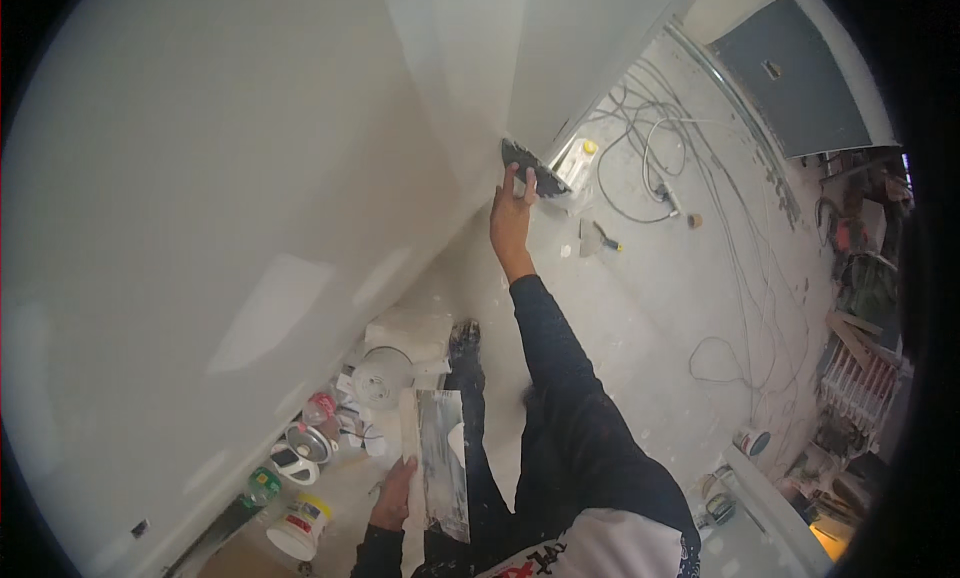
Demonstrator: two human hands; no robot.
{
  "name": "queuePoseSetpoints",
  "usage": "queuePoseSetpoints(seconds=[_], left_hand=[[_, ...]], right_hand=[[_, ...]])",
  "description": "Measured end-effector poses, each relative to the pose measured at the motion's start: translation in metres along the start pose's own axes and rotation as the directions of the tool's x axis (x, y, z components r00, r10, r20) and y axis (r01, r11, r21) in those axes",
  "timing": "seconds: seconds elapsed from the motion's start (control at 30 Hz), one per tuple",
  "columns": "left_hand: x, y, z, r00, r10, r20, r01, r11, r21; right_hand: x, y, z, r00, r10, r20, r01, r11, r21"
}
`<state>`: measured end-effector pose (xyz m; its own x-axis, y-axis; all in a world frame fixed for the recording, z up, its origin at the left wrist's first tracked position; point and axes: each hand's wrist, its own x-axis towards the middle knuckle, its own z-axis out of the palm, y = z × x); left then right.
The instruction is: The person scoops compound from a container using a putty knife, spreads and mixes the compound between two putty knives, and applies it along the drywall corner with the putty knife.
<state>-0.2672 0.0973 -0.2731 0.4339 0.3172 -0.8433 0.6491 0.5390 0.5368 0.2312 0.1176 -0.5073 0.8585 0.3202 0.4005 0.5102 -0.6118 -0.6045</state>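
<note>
Shirt front, white, nearest the head camera; worn with dark sleeves and dark trousers.

Left hand: closed at the left edge of one long flat board, grey-streaked, with a pale strip down that side; underside of the grip hidden. On the board's right side, one dab of white paste. Board held above the floor, near its left edge.

Right hand: arm outstretched, fingers spread over one broad dark blade, held. Blade at the outer corner of the pale wall; whether its whole edge touches cannot be told. Wall bears lighter patches.

Floor, left edge, at the wall's foot: round whitish lid; clear bottle with red label; bottle with green label; white bucket, yellow-rimmed, tilted in view.

Floor, beyond the right hand: white jug with yellow cap, just beside the blade; scraper, yellow-and-black handle, lying flat; grey cables, looped; small brown piece near them.

Floor, far right corner: dark grey panel. Right edge: white slatted rack, among mixed clutter, partly too dim to identify.
</note>
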Motion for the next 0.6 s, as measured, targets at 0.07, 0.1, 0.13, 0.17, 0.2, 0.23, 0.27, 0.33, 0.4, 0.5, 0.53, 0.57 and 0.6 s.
queuePoseSetpoints(seconds=[0.07,0.1,0.13,0.17,0.2,0.23,0.27,0.33,0.4,0.5,0.53,0.57,0.6], left_hand=[[0.0,0.004,0.012,0.988,-0.153,-0.036,0.144,0.974,-0.175],[-0.002,0.017,0.021,0.957,-0.286,-0.044,0.253,0.903,-0.347],[0.003,0.025,0.029,0.943,-0.314,-0.107,0.276,0.922,-0.273],[0.009,0.016,0.028,0.941,-0.324,-0.1,0.286,0.916,-0.282],[0.02,0.005,0.021,0.958,-0.274,-0.079,0.245,0.931,-0.269],[0.029,-0.006,0.016,0.974,-0.222,-0.054,0.201,0.944,-0.26],[0.039,-0.011,0.018,0.973,-0.227,-0.04,0.207,0.939,-0.276],[0.058,-0.006,0.028,0.971,-0.24,-0.011,0.223,0.917,-0.331],[0.06,0.018,0.044,0.98,-0.188,0.059,0.196,0.907,-0.372],[0.083,0.027,0.05,0.987,-0.103,0.125,0.149,0.874,-0.462],[0.094,0.023,0.056,0.983,-0.088,0.163,0.159,0.854,-0.496],[0.101,0.025,0.068,0.984,-0.085,0.159,0.156,0.839,-0.521],[0.111,0.03,0.084,0.978,-0.068,0.197,0.166,0.827,-0.537]], right_hand=[[-0.015,0.003,0.006,0.995,0.062,0.079,-0.064,0.998,0.017],[-0.023,0.001,0.005,0.984,0.112,0.141,-0.117,0.993,0.03],[-0.035,0.008,0.0,0.989,0.065,0.135,-0.069,0.997,0.022],[-0.05,0.01,-0.009,0.987,0.062,0.146,-0.065,0.998,0.014],[-0.066,0.004,-0.018,0.983,0.105,0.152,-0.112,0.993,0.038],[-0.081,0.0,-0.032,0.977,0.144,0.158,-0.155,0.986,0.057],[-0.101,0.003,-0.05,0.963,0.164,0.213,-0.185,0.979,0.082],[-0.136,0.013,-0.093,0.942,0.179,0.283,-0.224,0.965,0.137],[-0.16,0.013,-0.144,0.938,0.156,0.311,-0.221,0.957,0.188],[-0.149,-0.026,-0.236,0.912,0.141,0.384,-0.255,0.93,0.265],[-0.141,-0.035,-0.267,0.909,0.118,0.4,-0.238,0.935,0.265],[-0.133,-0.043,-0.297,0.887,0.034,0.46,-0.219,0.909,0.355],[-0.124,-0.048,-0.322,0.86,-0.049,0.508,-0.208,0.875,0.438]])
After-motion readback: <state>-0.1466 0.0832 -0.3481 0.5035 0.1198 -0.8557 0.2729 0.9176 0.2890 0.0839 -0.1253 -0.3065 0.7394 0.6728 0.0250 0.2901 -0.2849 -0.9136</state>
